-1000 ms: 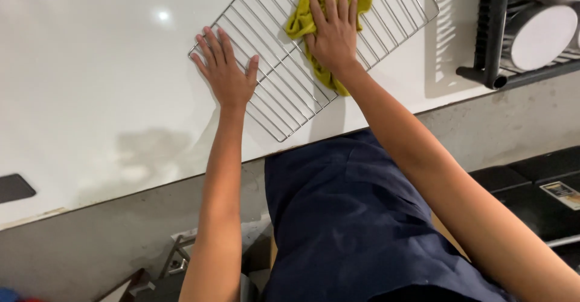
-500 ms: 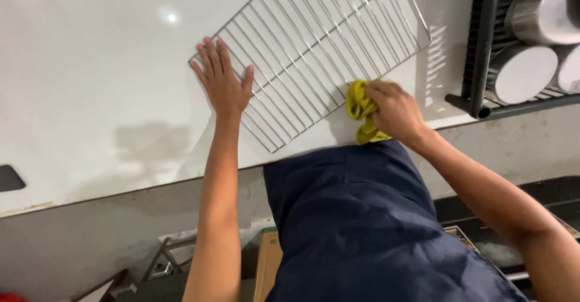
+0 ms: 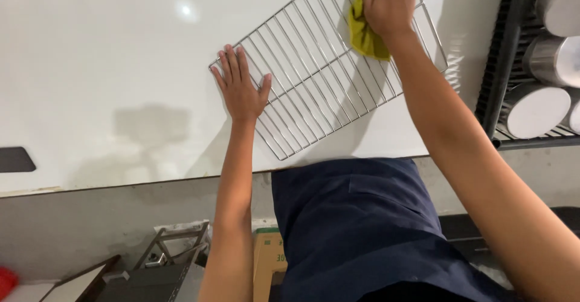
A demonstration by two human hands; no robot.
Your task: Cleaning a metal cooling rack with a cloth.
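Since half a second ago, my right hand point(image 3: 388, 3) pushed one yellow-green cloth point(image 3: 365, 27) from the near edge to the far end of one wire oven rack point(image 3: 320, 72) on the white counter point(image 3: 109, 66), fingers flat on the cloth; my left hand point(image 3: 240, 89) lies spread on the rack's corner.

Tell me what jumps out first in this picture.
A wire oven rack lies at an angle on a glossy white counter. The left hand lies flat on its near corner, while the right hand presses a yellow-green cloth onto its far end.
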